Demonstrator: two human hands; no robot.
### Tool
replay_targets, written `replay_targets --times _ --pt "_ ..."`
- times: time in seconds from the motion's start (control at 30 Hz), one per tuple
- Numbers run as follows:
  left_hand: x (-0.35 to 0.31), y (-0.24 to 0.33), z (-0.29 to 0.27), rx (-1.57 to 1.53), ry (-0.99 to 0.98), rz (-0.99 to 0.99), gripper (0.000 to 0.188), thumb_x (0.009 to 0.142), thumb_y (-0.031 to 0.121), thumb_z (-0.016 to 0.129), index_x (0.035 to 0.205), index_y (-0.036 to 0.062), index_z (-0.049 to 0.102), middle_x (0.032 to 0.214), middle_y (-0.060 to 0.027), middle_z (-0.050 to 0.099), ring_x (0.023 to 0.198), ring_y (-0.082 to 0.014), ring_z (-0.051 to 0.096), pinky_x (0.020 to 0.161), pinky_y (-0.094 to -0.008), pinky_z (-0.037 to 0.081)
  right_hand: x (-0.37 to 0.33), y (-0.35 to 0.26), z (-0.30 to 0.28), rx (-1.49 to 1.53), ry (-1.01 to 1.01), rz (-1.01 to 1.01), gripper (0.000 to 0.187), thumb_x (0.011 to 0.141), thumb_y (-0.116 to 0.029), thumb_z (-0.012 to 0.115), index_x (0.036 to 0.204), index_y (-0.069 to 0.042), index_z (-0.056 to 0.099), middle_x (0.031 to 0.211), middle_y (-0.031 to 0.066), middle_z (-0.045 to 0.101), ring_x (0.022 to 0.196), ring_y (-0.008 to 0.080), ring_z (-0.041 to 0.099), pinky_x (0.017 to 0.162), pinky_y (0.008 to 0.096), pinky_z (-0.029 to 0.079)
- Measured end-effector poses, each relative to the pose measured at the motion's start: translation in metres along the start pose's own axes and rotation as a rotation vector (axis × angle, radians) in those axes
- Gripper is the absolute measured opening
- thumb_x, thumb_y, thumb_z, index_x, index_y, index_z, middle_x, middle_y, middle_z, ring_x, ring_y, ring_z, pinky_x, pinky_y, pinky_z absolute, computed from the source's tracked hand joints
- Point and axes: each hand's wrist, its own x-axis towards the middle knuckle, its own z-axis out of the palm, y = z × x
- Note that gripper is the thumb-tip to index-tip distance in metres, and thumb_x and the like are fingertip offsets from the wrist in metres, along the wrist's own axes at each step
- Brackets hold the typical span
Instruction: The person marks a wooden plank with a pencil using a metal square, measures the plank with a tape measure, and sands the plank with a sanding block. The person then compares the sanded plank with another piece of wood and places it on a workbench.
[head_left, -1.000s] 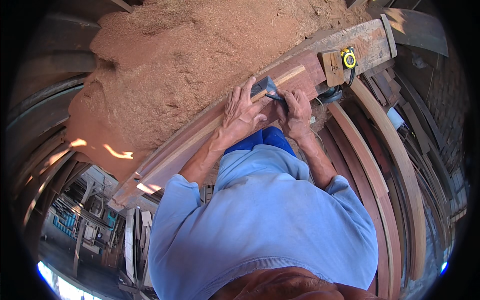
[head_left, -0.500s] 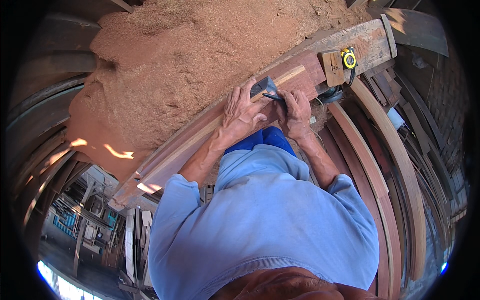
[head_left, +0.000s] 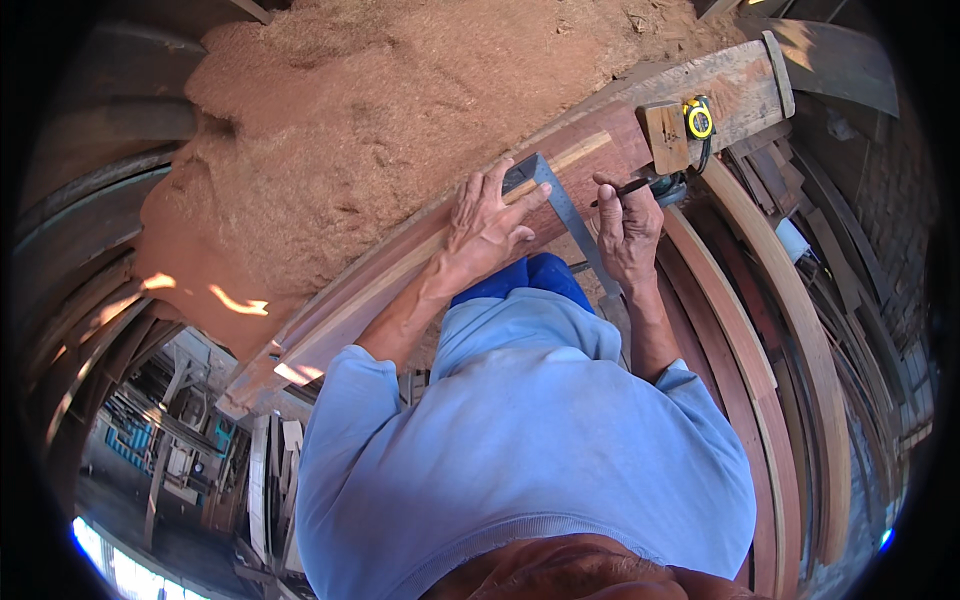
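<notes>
My left hand (head_left: 485,225) grips a metal try square (head_left: 572,212) against a long wooden piece with a pale strip (head_left: 580,152) along it. The fingers lie over the strip by the square's dark stock, and the blade slants across the wood toward my body. Some of the stock is hidden under that hand. Beyond the blade's right side, my right hand (head_left: 630,240) is raised with a slim dark pen (head_left: 633,186) pinched between its fingers, its tip clear of the wood.
On the plank bench (head_left: 745,85) at the far right are a small wooden block (head_left: 664,137) and a yellow-and-black tape measure (head_left: 698,118). A large heap of sawdust (head_left: 380,120) rises behind the bench. Long boards (head_left: 800,330) stand at my right.
My right hand has drawn back to the right with the pen, away from the strip and the square's corner, uncovering the blade. My left hand keeps its place, its index finger more stretched.
</notes>
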Motion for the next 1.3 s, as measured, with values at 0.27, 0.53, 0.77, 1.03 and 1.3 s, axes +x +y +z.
replay_targets --times 0.27,0.53,0.77,1.03,1.3 --pt "0.004 0.002 -0.008 0.091 -0.024 0.046 0.074 0.075 0.027 0.092 0.144 0.0308 0.065 0.149 -0.0233 0.047 0.118 -0.0404 0.055 0.1 -0.049 0.051 0.007 -0.002 0.002 0.108 -0.19 -0.043 0.024 0.096 -0.008 0.069 0.117 0.003 0.075 0.091 0.0173 0.071 0.082 0.0286 0.066 0.078 0.038 0.051" --pt "0.003 0.007 -0.01 0.022 -0.067 -0.025 0.074 0.074 0.023 0.091 0.142 0.0368 0.066 0.15 -0.022 0.044 0.118 -0.0413 0.053 0.1 -0.0525 0.047 -0.03 0.011 -0.052 -0.069 -0.372 -0.042 0.017 0.093 -0.007 0.065 0.104 0.003 0.075 0.084 0.0158 0.068 0.08 0.0322 0.062 0.077 0.0423 0.051" --pt "0.003 0.006 -0.006 0.163 -0.057 0.035 0.077 0.081 0.032 0.087 0.152 0.0313 0.057 0.146 -0.0203 0.051 0.124 -0.0358 0.055 0.103 -0.0496 0.05 -0.049 0.016 -0.053 -0.012 -0.27 0.075 0.014 0.098 -0.011 0.062 0.1 -0.001 0.072 0.084 0.0138 0.066 0.079 0.0331 0.059 0.076 0.0453 0.048" --pt "-0.016 0.009 -0.044 -0.306 0.43 -0.333 0.053 0.094 0.016 0.079 0.143 0.0184 0.06 0.1 -0.0089 0.077 0.078 -0.016 0.072 0.066 -0.032 0.061 -0.064 -0.013 -0.064 0.21 -0.128 0.072 0.012 0.104 -0.011 0.061 0.107 -0.001 0.067 0.085 0.0103 0.065 0.078 0.0225 0.064 0.07 0.0335 0.051" --pt "-0.058 0.095 -0.018 -0.155 0.372 -0.037 0.047 0.092 0.007 0.073 0.136 0.0053 0.057 0.108 -0.0176 0.073 0.092 -0.0331 0.074 0.079 -0.0442 0.06 -0.095 -0.035 -0.031 0.413 -0.175 0.119 0.029 0.094 -0.016 0.075 0.117 0.002 0.069 0.089 0.0092 0.071 0.078 0.0151 0.067 0.072 0.0309 0.055"
